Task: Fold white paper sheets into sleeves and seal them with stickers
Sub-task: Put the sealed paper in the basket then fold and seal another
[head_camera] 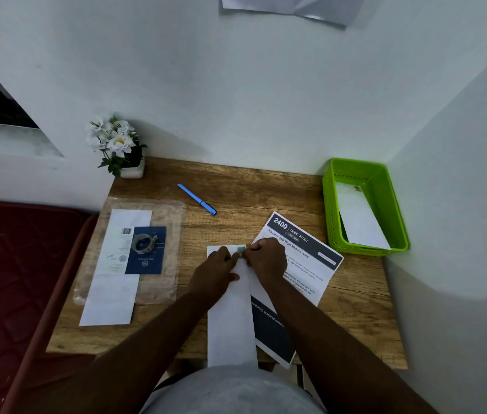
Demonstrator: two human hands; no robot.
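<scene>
Head view: a folded white paper sleeve (pixel 230 312) is lying lengthwise from the desk's (pixel 355 294) near edge toward its middle. The left hand (pixel 217 270) is pressing the sleeve flat. The right hand (pixel 266 258) is pinching a small teal sticker (pixel 240 249) at the sleeve's far end. If the fold springs open, the sticker may be landing crooked or missing the seam.

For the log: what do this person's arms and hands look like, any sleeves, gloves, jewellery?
Both forearms are bare up to the frame's edge: no sleeves in view. The left hand and right hand wear no gloves, and no watch or bracelet shows on either wrist. Rings cannot be made out at this size. A grey garment covers the torso below.
</scene>
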